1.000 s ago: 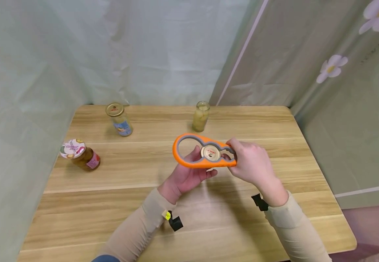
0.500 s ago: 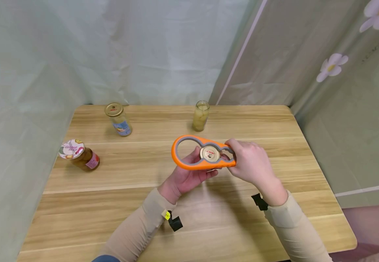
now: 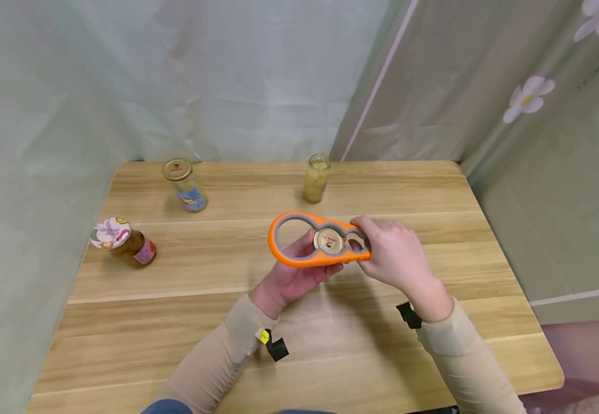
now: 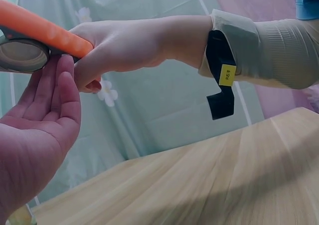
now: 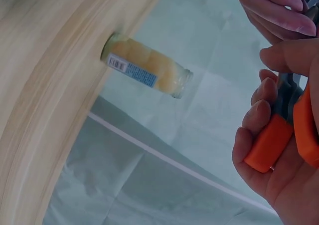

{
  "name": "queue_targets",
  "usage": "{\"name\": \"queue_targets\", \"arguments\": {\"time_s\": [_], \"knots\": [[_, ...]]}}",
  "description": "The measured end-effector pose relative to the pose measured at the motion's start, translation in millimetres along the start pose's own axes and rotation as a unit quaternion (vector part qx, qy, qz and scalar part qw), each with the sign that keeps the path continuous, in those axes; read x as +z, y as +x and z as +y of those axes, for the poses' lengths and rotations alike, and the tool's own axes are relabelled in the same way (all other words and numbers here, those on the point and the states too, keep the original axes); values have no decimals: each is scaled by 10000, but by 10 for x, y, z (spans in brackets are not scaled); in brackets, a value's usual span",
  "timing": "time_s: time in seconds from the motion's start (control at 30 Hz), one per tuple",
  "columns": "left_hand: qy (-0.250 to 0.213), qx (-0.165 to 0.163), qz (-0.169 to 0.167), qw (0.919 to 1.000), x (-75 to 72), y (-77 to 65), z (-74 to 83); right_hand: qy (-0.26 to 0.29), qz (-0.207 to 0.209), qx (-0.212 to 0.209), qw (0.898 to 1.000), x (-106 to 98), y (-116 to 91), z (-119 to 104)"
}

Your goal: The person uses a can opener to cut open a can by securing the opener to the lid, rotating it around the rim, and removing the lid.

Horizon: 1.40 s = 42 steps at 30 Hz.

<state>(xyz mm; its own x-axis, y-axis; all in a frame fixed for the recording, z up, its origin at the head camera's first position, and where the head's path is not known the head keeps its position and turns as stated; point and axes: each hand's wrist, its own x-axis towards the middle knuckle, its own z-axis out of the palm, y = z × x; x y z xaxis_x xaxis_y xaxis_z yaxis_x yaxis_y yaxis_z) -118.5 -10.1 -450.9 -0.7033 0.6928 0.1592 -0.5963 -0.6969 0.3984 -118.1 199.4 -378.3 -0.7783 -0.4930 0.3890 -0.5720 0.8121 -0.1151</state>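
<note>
In the head view my right hand (image 3: 395, 253) grips the handle end of an orange and grey jar opener (image 3: 281, 256), held above the table. A gold jar lid (image 3: 329, 241) sits in the opener's middle opening. My left hand (image 3: 293, 279) is under the opener, its thumb and fingers at opposite edges of the lid. In the left wrist view the left fingers reach up to the lid (image 4: 22, 54), whose hollow underside shows. The right wrist view shows right fingers curled round the orange handles (image 5: 269, 144). A lidless glass jar (image 3: 316, 179) of pale fruit stands beyond the hands.
A gold-lidded jar (image 3: 185, 187) with a blue label stands at the back left of the wooden table (image 3: 201, 328). Nearer the left edge is a dark jar (image 3: 136, 248) with a patterned white lid. A pale curtain (image 3: 258, 80) hangs behind the table.
The opener, with the lid in it, has drifted slightly left in the head view. Both hands keep their hold. The whole scene sits a little higher as the head view tilts.
</note>
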Motion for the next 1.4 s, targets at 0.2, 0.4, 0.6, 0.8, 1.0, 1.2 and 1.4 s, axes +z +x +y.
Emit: {"name": "queue_targets", "arguments": {"time_s": [0.2,0.4,0.6,0.8,1.0,1.2,1.4], "knots": [[-75,22,-103,9999,-2,-9,-9,-38,-40,-121,9999,-14,11,-14],[-17,29,26,10000,-12,-26,-12,100,33,-50,9999,-29,13,-12],[80,112,117,9998,-32,-8,-5,130,294,60,9995,-46,32,4],[142,84,13,9999,-44,6,8,78,245,124,9996,-50,23,25],[345,178,-17,9992,-55,26,33,35,312,222,9993,-83,41,63],[364,194,180,9990,-71,26,45,-20,362,353,9987,-110,45,110],[381,245,675,9967,-117,16,68,-141,387,509,9979,-137,-1,182]]}}
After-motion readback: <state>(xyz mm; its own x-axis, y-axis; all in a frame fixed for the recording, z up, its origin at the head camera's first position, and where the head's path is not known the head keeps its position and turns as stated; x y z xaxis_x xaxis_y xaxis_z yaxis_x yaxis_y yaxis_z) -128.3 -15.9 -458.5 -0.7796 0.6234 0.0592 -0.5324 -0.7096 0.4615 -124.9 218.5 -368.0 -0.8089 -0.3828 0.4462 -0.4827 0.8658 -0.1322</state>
